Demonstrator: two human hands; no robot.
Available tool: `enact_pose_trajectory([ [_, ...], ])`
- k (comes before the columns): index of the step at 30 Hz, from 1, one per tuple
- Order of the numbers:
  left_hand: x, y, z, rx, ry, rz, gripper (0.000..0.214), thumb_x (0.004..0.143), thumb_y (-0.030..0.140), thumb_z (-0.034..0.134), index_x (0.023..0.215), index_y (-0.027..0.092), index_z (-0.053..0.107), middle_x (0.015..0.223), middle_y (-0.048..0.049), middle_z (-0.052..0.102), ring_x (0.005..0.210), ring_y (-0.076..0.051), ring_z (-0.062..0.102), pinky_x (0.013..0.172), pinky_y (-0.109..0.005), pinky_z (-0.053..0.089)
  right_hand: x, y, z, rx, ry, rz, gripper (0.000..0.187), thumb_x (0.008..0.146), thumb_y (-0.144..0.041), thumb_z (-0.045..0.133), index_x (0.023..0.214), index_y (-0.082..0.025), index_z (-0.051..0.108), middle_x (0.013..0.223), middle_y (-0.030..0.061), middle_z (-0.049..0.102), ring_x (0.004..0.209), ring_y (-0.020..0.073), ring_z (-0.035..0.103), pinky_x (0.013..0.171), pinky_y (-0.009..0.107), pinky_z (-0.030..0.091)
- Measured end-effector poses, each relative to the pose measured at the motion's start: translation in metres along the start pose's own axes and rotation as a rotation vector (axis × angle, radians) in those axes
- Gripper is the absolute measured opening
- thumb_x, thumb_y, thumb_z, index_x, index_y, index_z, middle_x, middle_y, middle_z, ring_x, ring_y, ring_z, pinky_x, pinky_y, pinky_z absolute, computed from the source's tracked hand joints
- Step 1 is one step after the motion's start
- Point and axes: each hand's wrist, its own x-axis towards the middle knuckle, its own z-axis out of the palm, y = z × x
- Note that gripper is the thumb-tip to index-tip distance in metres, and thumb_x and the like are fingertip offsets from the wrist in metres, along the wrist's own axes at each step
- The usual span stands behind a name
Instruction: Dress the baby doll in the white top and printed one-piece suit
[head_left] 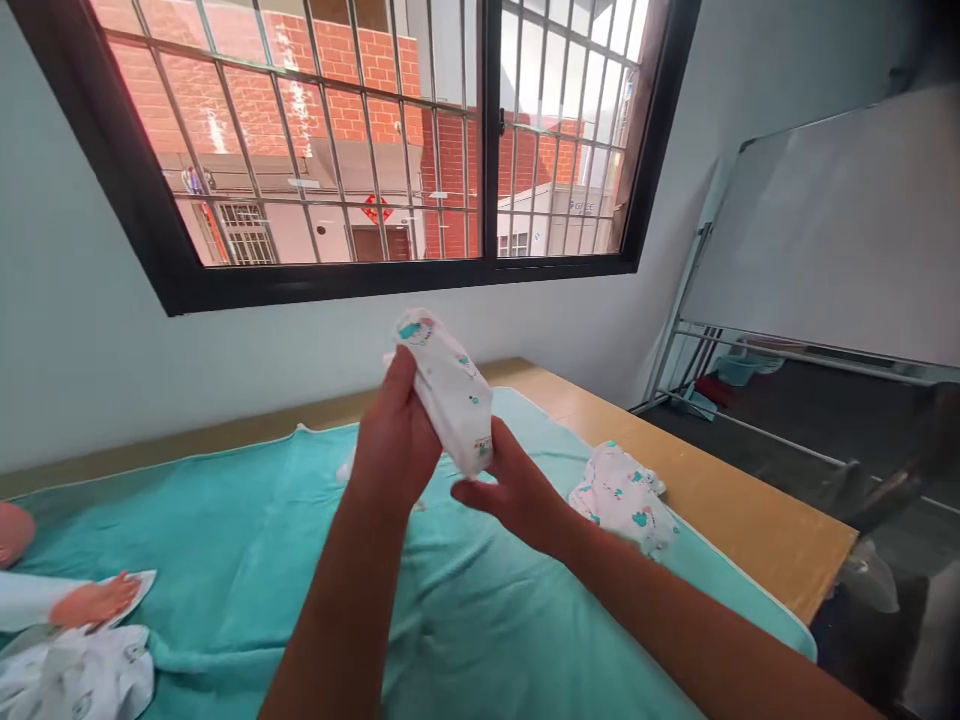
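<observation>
Up in front of me is a folded piece of white baby cloth (454, 395) with small teal and pink prints, tilted with its rounded end up and to the left. My left hand (396, 430) grips its left side, thumb on the front and fingers behind. At the lower right end, my right hand (514, 490) holds the edge with its fingers partly hidden behind the cloth and its thumb held apart below. A crumpled white baby garment (626, 498) with teal prints lies beyond my right forearm.
A teal sheet (247, 540) covers much of the wooden table (720, 490). At the left edge lies a baby doll (90, 602) in white, beside bunched white printed cloth (75, 675). A barred window (337, 150) is ahead; a whiteboard (832, 230) stands right.
</observation>
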Motion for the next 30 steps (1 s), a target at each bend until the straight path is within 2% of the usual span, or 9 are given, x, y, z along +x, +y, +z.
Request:
enact_pose_trajectory([
  [3, -0.004, 0.009, -0.012, 0.202, 0.014, 0.154, 0.042, 0.096, 0.049, 0.042, 0.122, 0.022, 0.062, 0.117, -0.0054, 0.068, 0.125, -0.025, 0.055, 0.100, -0.037, 0.049, 0.028, -0.008, 0.027, 0.109, 0.145, 0.000, 0.032, 0.084, -0.046, 0.065, 0.102, -0.019, 0.063, 0.095, 0.0025, 0.065, 0.088, 0.0184, 0.058, 0.075, 0.030, 0.048],
  [6, -0.003, 0.029, -0.038, 0.374, 0.097, 0.272, 0.036, 0.090, 0.042, 0.056, 0.120, 0.024, 0.063, 0.124, -0.0047, 0.064, 0.125, -0.026, 0.054, 0.101, -0.039, 0.048, 0.044, -0.017, 0.024, 0.150, 0.345, -0.043, 0.034, 0.085, -0.051, 0.061, 0.081, -0.017, 0.062, 0.076, 0.0000, 0.060, 0.073, 0.0148, 0.054, 0.066, 0.027, 0.045],
  [11, 0.002, 0.048, -0.078, 0.881, 0.386, 0.583, 0.055, 0.080, 0.029, 0.069, 0.132, 0.030, 0.052, 0.141, -0.0042, 0.050, 0.125, -0.026, 0.051, 0.108, -0.040, 0.039, 0.066, -0.039, 0.008, 0.338, 0.580, -0.198, 0.034, 0.082, -0.054, 0.064, 0.087, -0.022, 0.055, 0.082, 0.0007, 0.062, 0.078, 0.0162, 0.059, 0.067, 0.028, 0.049],
  [15, 0.004, 0.046, -0.090, 1.219, 0.524, 0.595, 0.063, 0.080, 0.024, 0.065, 0.139, 0.031, 0.045, 0.134, -0.0061, 0.056, 0.116, -0.029, 0.054, 0.102, -0.044, 0.040, 0.082, -0.039, 0.006, 0.277, 0.661, -0.245, 0.041, 0.085, -0.064, 0.052, 0.084, -0.023, 0.054, 0.078, 0.0019, 0.060, 0.080, 0.0188, 0.062, 0.065, 0.030, 0.051],
  [19, 0.001, 0.046, -0.089, 1.386, 0.635, 0.485, 0.026, 0.081, 0.021, 0.055, 0.104, 0.025, 0.067, 0.089, -0.0024, 0.066, 0.082, -0.022, 0.061, 0.080, -0.038, 0.047, 0.089, -0.029, -0.006, 0.326, 0.557, -0.134, 0.046, 0.082, -0.068, 0.054, 0.079, -0.022, 0.054, 0.069, 0.0000, 0.056, 0.070, 0.0181, 0.061, 0.060, 0.030, 0.050],
  [24, -0.008, 0.063, -0.074, 1.236, 0.688, 0.600, 0.011, 0.079, 0.017, 0.055, 0.084, 0.024, 0.061, 0.105, -0.0016, 0.061, 0.098, -0.021, 0.056, 0.080, -0.033, 0.046, 0.087, -0.027, -0.056, 0.103, 0.213, -0.012, 0.040, 0.078, -0.058, 0.065, 0.071, -0.020, 0.055, 0.062, -0.0017, 0.053, 0.059, 0.0143, 0.054, 0.052, 0.027, 0.043],
  [26, -0.010, 0.065, -0.064, 1.206, 0.697, 0.502, 0.007, 0.078, 0.018, 0.056, 0.080, 0.024, 0.057, 0.093, 0.0011, 0.062, 0.086, -0.018, 0.057, 0.071, -0.030, 0.046, 0.082, -0.031, -0.071, -0.145, 0.052, 0.012, 0.033, 0.075, -0.052, 0.071, 0.079, -0.021, 0.063, 0.073, 0.0006, 0.061, 0.066, 0.0163, 0.058, 0.057, 0.028, 0.046],
  [28, -0.010, 0.060, -0.053, 1.250, 0.591, 0.350, 0.004, 0.078, 0.024, 0.058, 0.075, 0.024, 0.056, 0.071, 0.0038, 0.058, 0.067, -0.015, 0.054, 0.060, -0.027, 0.042, 0.075, -0.038, -0.068, -0.343, -0.050, -0.055, 0.040, 0.071, -0.047, 0.076, 0.102, -0.024, 0.066, 0.099, 0.0042, 0.066, 0.085, 0.0216, 0.062, 0.070, 0.034, 0.052],
  [30, -0.008, 0.050, -0.042, 1.349, 0.404, 0.245, 0.012, 0.078, 0.030, 0.061, 0.071, 0.023, 0.056, 0.061, 0.0048, 0.054, 0.058, -0.013, 0.048, 0.055, -0.027, 0.037, 0.067, -0.046, -0.049, -0.367, -0.114, -0.208, 0.066, 0.068, -0.045, 0.079, 0.128, -0.031, 0.056, 0.122, 0.0053, 0.061, 0.105, 0.0261, 0.060, 0.084, 0.041, 0.052],
])
